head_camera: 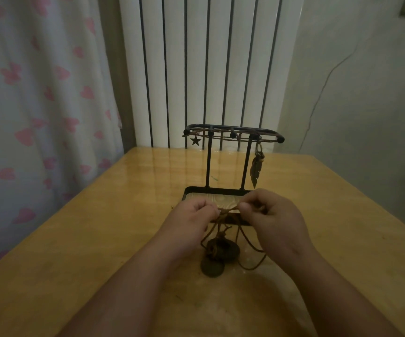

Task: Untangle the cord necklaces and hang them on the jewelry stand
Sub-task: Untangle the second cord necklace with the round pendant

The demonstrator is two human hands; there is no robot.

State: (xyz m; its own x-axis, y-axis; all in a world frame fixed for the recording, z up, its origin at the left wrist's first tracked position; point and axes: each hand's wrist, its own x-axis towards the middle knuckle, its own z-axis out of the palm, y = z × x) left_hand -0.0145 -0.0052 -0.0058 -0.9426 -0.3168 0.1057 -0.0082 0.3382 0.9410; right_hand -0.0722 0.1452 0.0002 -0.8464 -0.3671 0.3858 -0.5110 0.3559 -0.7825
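A black metal jewelry stand (pixel 233 135) rises from a tray base (pixel 198 190) at the table's middle. A star pendant (pixel 195 140) hangs at its left end and a feather pendant (pixel 255 170) at its right, on brown cords laid along the top bar. In front of the base, my left hand (pixel 191 221) and my right hand (pixel 273 218) pinch a knot of brown cord (pixel 228 211) between their fingertips. Below the knot the cords drop to dark round disc pendants (pixel 221 257) lying on the table. A loop of cord (pixel 251 260) trails to the right of them.
The wooden table (pixel 123 215) reaches a white ribbed radiator (pixel 208 69) behind the stand. A curtain with pink hearts (pixel 38 105) hangs to the left. A pale wall with a thin wire (pixel 327 76) is on the right.
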